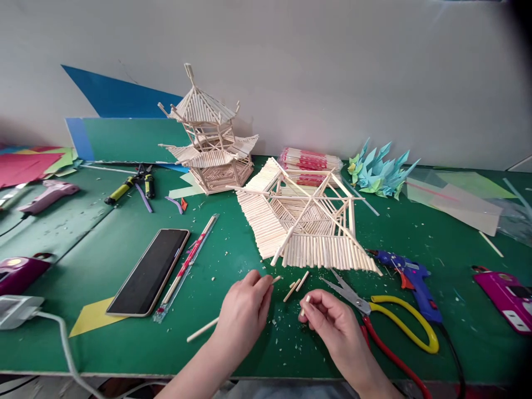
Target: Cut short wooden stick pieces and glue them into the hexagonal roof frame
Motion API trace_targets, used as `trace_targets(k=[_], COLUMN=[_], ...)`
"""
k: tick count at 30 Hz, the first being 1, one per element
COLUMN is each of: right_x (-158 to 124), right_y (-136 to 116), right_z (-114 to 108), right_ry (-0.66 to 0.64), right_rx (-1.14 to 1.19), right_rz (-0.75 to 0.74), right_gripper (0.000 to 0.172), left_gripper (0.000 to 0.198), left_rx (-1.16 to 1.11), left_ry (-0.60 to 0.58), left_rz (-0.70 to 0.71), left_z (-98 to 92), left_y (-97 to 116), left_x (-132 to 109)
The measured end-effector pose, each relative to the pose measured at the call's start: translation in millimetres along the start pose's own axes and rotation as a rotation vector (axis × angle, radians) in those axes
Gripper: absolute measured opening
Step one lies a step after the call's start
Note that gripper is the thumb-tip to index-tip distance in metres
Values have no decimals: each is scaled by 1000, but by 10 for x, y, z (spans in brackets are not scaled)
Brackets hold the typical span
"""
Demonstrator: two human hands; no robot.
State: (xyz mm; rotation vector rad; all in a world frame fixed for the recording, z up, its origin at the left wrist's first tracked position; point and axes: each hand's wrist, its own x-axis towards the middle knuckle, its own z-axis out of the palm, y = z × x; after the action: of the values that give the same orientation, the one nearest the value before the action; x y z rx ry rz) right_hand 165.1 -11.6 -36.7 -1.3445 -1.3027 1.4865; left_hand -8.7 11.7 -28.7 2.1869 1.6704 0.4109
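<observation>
My left hand [245,307] is closed on a thin wooden stick [202,330]. One end sticks out to the left by the wrist, and a tip shows past the fingertips. My right hand [332,324] pinches a short stick piece [306,305] between thumb and forefinger. Between the hands several short cut pieces [293,289] lie on the green table. Just beyond them stands a half-roofed stick model [311,252], with two roof sides covered in sticks and bare beams crossing on top. Scissors [363,305] with yellow and red handles lie beside my right hand.
A finished stick pagoda [211,160] stands at the back, near wrapped stick bundles [310,160] and blue folded paper [380,172]. A blue glue gun [411,277] lies right, its cord running forward. A phone [152,271] and a packaged stick pack [189,260] lie left.
</observation>
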Motion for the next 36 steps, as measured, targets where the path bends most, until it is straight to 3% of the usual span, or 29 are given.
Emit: trace_targets(k=[6, 11, 12, 13, 15, 17, 21, 26, 29, 31, 34, 36], right_x=[1, 14, 14, 13, 3, -13, -28, -42, -113, -181, -261, -276], right_y=[-53, -105, -112, -117, -128, -137, -148, -126, -89, -48, 76, 220], right_z=[32, 46, 53, 61, 76, 80, 35, 30, 17, -132, -685, -1191], right_ry=[5, -5, -4, 1, 25, 49, 17, 35, 183, 407, 793, 905], right_rx=[84, 94, 82, 71, 69, 83, 71, -7, -51, -81, -250, -506], right_rz=[11, -42, -70, -96, -134, -145, -131, -197, -223, -194, -132, -108], right_gripper=[21, 24, 24, 23, 20, 20, 24, 26, 23, 21, 27, 34], left_gripper=[27, 21, 22, 23, 24, 25, 31, 36, 35, 34, 32, 32], left_rx=[81, -19, -82, -297, -648, -859, -1214, -1480, -1546, -1569, -1595, -1618], left_ry=[69, 138, 138, 118, -34, -76, -178, -268, -274, -258, -199, -162], left_rz=[-8, 40, 59, 54, 20, -95, -298, -414, -454, -477, -517, -543], left_z=[141, 28, -5, -34, -69, -69, -7, 91, 152, 182, 200, 196], left_y=[-194, -8, 62, 132, 253, 330, 372, 409, 460, 491, 505, 486], left_x=[106, -11, -50, -89, -155, -193, -170, -112, -114, -119, -119, -119])
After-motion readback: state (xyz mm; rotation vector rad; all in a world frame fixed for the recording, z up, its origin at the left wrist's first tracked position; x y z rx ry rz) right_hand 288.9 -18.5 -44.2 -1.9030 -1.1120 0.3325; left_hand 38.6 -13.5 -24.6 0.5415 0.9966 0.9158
